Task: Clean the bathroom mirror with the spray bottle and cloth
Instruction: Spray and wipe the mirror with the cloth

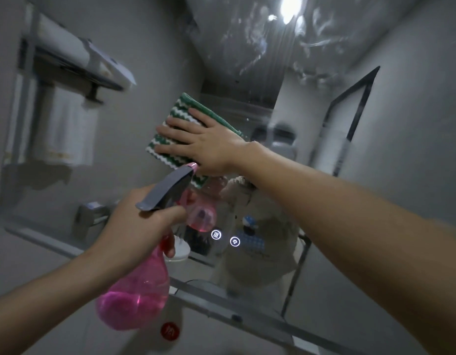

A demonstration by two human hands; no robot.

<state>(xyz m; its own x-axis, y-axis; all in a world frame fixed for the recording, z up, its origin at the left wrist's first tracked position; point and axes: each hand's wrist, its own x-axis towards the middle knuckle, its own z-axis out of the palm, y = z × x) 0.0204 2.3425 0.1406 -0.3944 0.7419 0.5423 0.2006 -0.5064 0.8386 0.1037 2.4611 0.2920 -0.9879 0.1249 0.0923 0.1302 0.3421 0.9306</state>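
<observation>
Mirror under cloth, right hand pressing.

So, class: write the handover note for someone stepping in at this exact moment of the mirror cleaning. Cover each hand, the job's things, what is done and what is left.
Left hand: grips the pink spray bottle by its neck, nozzle toward the mirror.
Right hand: fingers flat, presses the green-and-white cloth against the glass near the mirror's left edge.
Done: the glass has been sprayed; wet streaks show across the upper part.
Left: wipe those streaks away, then the lower glass around the two lit icons.
</observation>
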